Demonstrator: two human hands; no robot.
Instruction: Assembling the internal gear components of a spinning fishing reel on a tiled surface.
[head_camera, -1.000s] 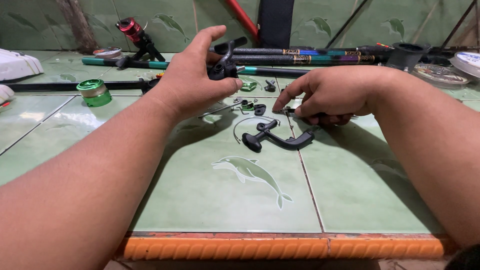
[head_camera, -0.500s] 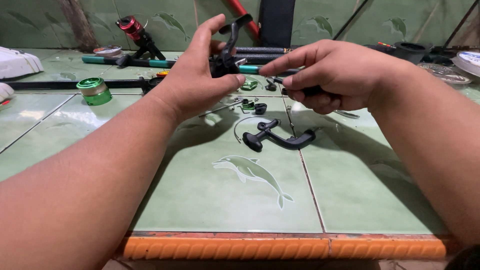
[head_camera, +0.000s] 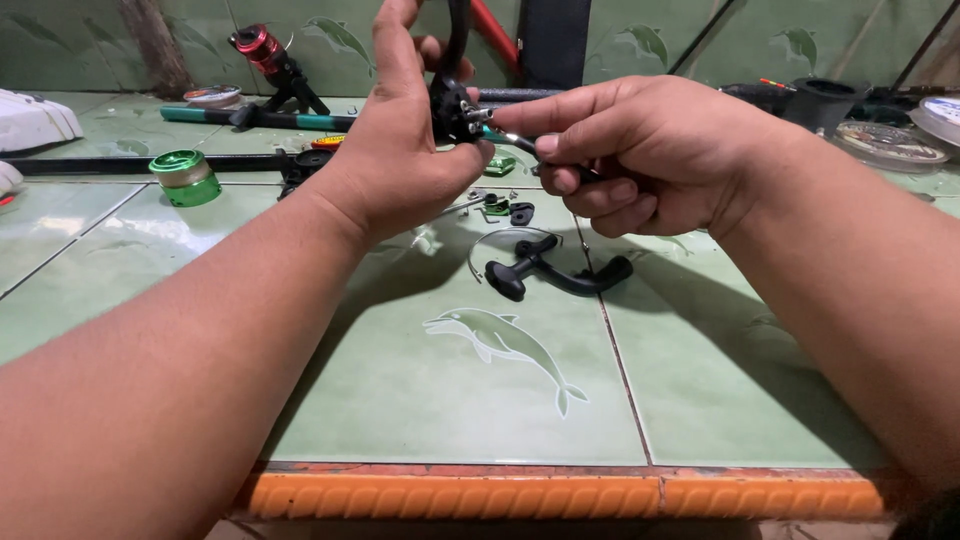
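Got the black reel body (head_camera: 452, 105) gripped in my left hand (head_camera: 400, 165), held up over the green tiled bench (head_camera: 400, 400) — right hand (head_camera: 640, 150) pinching a thin driver (head_camera: 510, 138) with its tip at the reel's side. Looks like the screw step — next move needs the tip kept square; the crank handle (head_camera: 555, 270) lies below.

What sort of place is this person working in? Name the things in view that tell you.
Probably a home fishing-tackle repair spot, not a shop bench: a green tiled ledge with dolphin motifs, fishing rods lying along the back, a green line spool, and a black reel body held in the left hand.
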